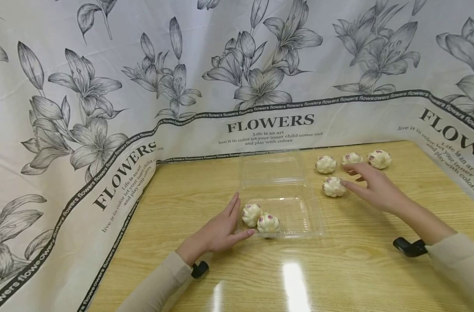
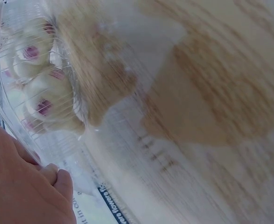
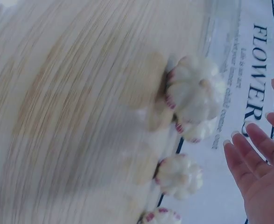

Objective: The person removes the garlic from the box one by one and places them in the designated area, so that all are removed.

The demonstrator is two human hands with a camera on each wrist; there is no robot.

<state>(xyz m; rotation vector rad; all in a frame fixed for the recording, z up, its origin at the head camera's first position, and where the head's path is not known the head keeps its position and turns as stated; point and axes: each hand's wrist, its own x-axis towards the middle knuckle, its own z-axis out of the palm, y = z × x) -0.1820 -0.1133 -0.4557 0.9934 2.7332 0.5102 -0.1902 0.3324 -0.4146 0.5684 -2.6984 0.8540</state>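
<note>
A clear plastic box (image 1: 295,212) lies on the table with its lid (image 1: 272,169) folded back behind it. Two whitish, ribbed garlic bulbs with purple patches, one at the left (image 1: 251,215) and one beside it (image 1: 268,223), sit in its left part. My left hand (image 1: 221,227) rests against the box's left side, fingers extended and thumb along the front rim. To the right, my right hand (image 1: 375,186) hovers with spread fingers (image 3: 249,175), its thumb close by the nearest loose garlic bulb (image 1: 333,186). Nothing is in its grasp.
Three more garlic bulbs stand in a row behind, at the left (image 1: 325,164), in the middle (image 1: 352,159) and at the right (image 1: 379,159). A flower-printed curtain (image 1: 276,125) borders the wooden table (image 1: 197,182) at the back and sides.
</note>
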